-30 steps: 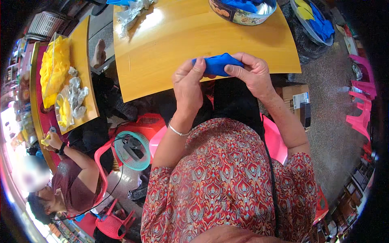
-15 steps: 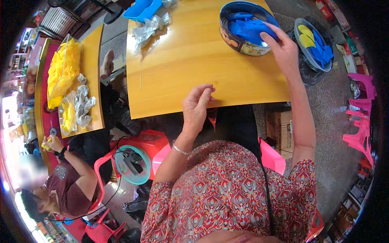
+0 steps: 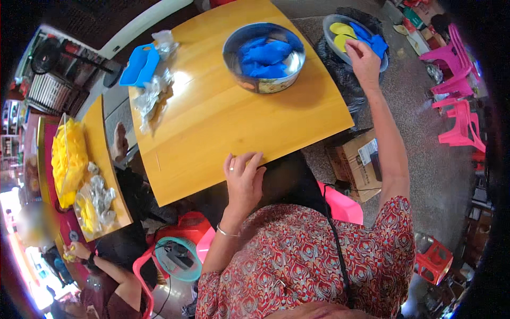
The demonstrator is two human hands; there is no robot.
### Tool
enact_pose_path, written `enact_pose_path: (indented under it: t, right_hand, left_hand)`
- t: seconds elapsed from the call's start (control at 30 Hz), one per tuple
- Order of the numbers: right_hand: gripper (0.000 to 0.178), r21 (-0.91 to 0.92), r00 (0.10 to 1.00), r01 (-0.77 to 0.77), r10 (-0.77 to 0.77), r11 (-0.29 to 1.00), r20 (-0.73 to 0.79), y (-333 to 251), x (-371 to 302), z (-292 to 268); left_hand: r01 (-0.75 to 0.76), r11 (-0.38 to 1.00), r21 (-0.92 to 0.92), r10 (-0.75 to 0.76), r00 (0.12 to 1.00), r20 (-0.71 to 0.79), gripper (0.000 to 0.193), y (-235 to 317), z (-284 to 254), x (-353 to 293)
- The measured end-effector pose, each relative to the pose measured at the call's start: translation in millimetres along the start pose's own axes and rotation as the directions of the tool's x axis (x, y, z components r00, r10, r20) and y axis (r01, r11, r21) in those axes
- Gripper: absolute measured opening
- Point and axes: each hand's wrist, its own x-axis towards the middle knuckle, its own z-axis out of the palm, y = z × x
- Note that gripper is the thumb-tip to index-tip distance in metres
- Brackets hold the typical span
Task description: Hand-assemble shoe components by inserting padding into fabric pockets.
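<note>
Right hand (image 3: 366, 65): is above the near side of the grey basin (image 3: 330, 45), far right. The thumb and fingertips are drawn close together beside the nearer yellow piece (image 3: 341, 41); whether they pinch it, I cannot tell.
Left hand (image 3: 244, 174): rests at the near edge of the counter (image 3: 212, 143), fingers half bent and slightly spread, thumb apart.
Basin: stands to the right of the counter, above black plastic (image 3: 348, 87). Two yellow pieces lie in its left part, blue pieces (image 3: 378, 45) in its right part.
Tin (image 3: 271, 86): round and upright, on the far right part of the counter, with a blue heap (image 3: 265, 53) inside.
Counter, left side: a blue tray (image 3: 139, 66) is at the far edge, with clear bags (image 3: 153, 97) near it; a thin stick (image 3: 158, 162) lies nearer.
Side counter (image 3: 96, 125): at the left, it carries a yellow heap (image 3: 69, 159).
Co-worker: at near left, one hand (image 3: 81, 250) holds something small and yellow.
Floor: a carton (image 3: 353, 165) is at the right, near the counter; pink stools (image 3: 458, 127) stand farther right.
</note>
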Motion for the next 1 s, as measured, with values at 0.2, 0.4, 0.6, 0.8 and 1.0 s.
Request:
enact_pose_path:
  t: [0.2, 0.4, 0.6, 0.8, 1.0]
  right_hand:
    - [0.032, -0.425, 0.942, 0.071, 0.080, 0.902, 0.326, 65.9, 38.0, -32.3]
    - [0.034, -0.668, 0.828, 0.117, 0.299, 0.735, 0.474, 90.4, 40.3, -17.4]
    - [0.028, -0.601, 0.919, 0.058, 0.193, 0.797, 0.345, 117.4, 45.9, -24.4]
    - [0.030, 0.327, 0.921, -0.369, 0.295, 0.870, 0.255, 31.1, 47.7, -61.3]
    - [0.032, 0.547, 0.618, -0.759, 0.128, 0.352, 0.775, -114.1, -36.5, -47.8]
  left_hand:
    - [-0.038, 0.999, -0.017, 0.038, 0.999, -0.019, 0.026, -8.0, 17.0, -2.8]
    - [-0.018, 0.998, -0.059, 0.013, 0.996, -0.084, 0.019, -1.2, 16.4, 0.8]
    - [0.019, 0.992, -0.128, -0.030, 0.996, -0.079, 0.018, 3.4, 15.5, -4.9]
    - [0.150, 0.955, -0.257, -0.168, 0.985, -0.050, 0.017, 11.0, 8.4, -2.3]
    - [0.338, 0.467, -0.817, -0.494, 0.866, 0.076, 0.032, 18.5, 1.9, 6.3]
